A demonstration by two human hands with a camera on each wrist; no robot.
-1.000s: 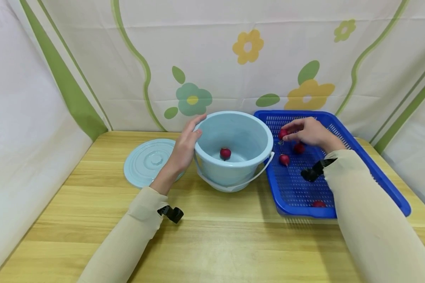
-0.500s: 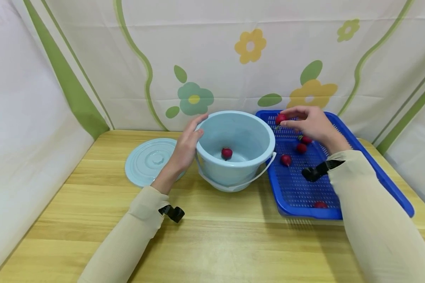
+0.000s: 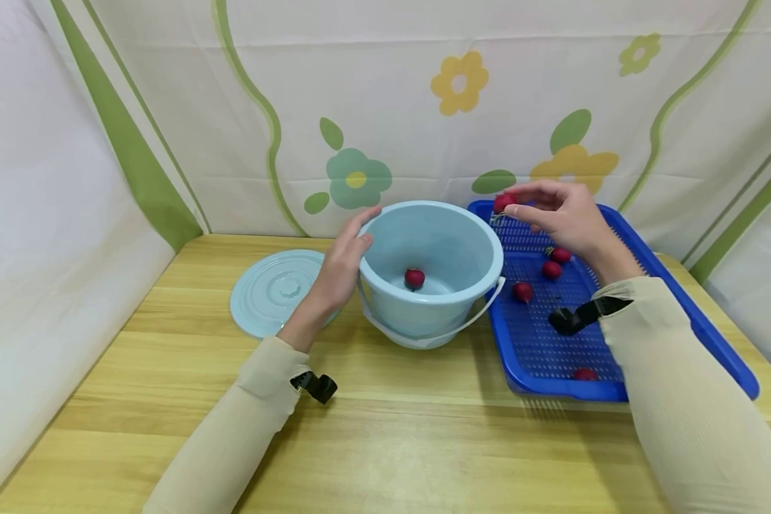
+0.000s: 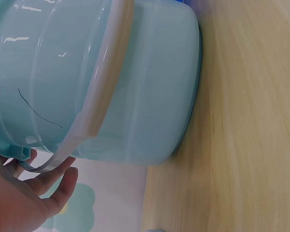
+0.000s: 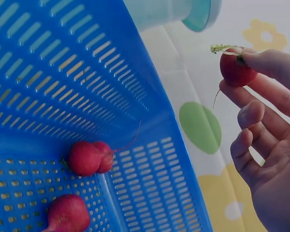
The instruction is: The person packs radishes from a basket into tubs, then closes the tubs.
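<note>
My right hand (image 3: 555,210) pinches a red radish (image 3: 504,203) (image 5: 236,67) between thumb and fingertips, raised above the far left corner of the blue perforated tray (image 3: 681,300), close to the rim of the light blue bucket (image 3: 432,275). One radish (image 3: 414,278) lies on the bucket's bottom. My left hand (image 3: 342,260) rests with straight fingers against the bucket's left outer wall (image 4: 101,82). Several more radishes (image 3: 551,269) (image 5: 89,157) lie in the tray.
The bucket's round light blue lid (image 3: 276,291) lies flat on the wooden table (image 3: 398,428) to the left of my left hand. A flowered cloth backdrop (image 3: 424,107) closes off the back and sides.
My right hand has lifted a radish out of the tray and carried it up and left toward the bucket's rim. My left hand has stayed on the bucket.
</note>
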